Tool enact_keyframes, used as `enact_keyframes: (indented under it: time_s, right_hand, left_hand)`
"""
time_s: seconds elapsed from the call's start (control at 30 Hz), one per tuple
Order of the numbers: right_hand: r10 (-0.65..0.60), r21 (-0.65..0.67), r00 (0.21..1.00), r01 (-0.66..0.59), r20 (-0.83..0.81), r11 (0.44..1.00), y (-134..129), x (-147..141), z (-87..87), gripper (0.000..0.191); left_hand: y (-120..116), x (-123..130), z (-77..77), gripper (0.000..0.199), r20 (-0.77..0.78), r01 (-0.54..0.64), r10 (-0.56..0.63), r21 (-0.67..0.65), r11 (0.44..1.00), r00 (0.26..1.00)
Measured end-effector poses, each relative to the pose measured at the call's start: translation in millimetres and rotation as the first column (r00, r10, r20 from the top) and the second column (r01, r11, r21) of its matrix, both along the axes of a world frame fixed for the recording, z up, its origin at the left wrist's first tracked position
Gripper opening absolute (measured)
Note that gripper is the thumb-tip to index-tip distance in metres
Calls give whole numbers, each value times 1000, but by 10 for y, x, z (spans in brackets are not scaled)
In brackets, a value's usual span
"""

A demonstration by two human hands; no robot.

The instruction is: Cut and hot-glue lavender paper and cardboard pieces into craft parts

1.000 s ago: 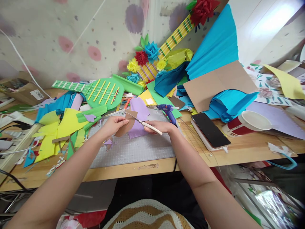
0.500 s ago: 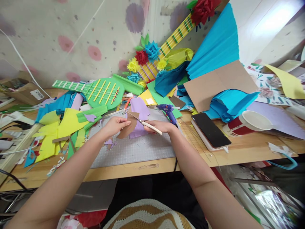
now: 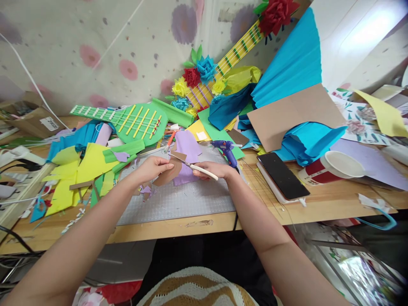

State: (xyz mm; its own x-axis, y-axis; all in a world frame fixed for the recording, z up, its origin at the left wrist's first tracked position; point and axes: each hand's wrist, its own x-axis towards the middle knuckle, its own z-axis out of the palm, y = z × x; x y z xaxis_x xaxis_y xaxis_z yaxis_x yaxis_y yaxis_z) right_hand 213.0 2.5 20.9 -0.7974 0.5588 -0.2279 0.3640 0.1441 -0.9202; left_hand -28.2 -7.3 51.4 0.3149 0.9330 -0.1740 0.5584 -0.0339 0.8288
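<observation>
Pinched in my left hand [image 3: 153, 168] is a piece of brown cardboard [image 3: 168, 175], held above the grey cutting mat [image 3: 204, 199]. My right hand [image 3: 213, 168] grips white-handled scissors [image 3: 205, 171], whose blades point left and lie at the cardboard's upper part. How far apart the blades are, I cannot tell. Under and behind the cardboard is a sheet of purple paper [image 3: 188, 146]. Small purple scraps [image 3: 147, 191] lie on the mat below my left hand.
A blue glue gun [image 3: 227, 151] lies right of the mat, near a phone [image 3: 283, 175] and a paper cup [image 3: 333, 168]. A green paper guitar [image 3: 143, 123] rests behind; a yellow flowered one [image 3: 231, 53] leans on the wall. Yellow paper [image 3: 92, 163] covers the left side.
The cardboard has tilted and shifted slightly left and down with my left hand. The scissors remain at its upper part. The whole view has shifted a little.
</observation>
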Motion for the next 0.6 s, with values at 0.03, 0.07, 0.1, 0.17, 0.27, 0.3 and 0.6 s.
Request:
enact_keyframes:
  time_s: [0.03,0.07,0.1,0.17,0.27,0.3,0.6]
  right_hand:
    - [1,-1,1000,-1,0,1000,5,1,-4,55]
    - [0,-6,1000,0,1,1000,12,2,-10,56]
    - [0,-15,1000,0,1,1000,20,4,-18,56]
    - [-1,-42,1000,1,-2,999,38,10,-36,56]
    - [-3,-73,1000,2,-14,997,53,22,-49,55]
    - [-4,-82,1000,3,-17,997,54,25,-48,54]
    - [9,-151,999,-15,-41,988,37,30,-13,49]
  left_hand:
    - [3,-7,15,34,-17,22,-22,-2,1000,1000]
    - [7,-13,30,36,-36,43,-43,-3,999,998]
    - [11,-17,46,38,-57,63,-64,-6,998,996]
    - [23,-25,75,40,-102,97,-97,-12,995,990]
    - [43,-33,103,41,-161,133,-137,-32,991,977]
    - [48,-36,109,40,-175,143,-148,-39,989,973]
    - [32,-21,238,33,-258,91,-110,-86,992,960]
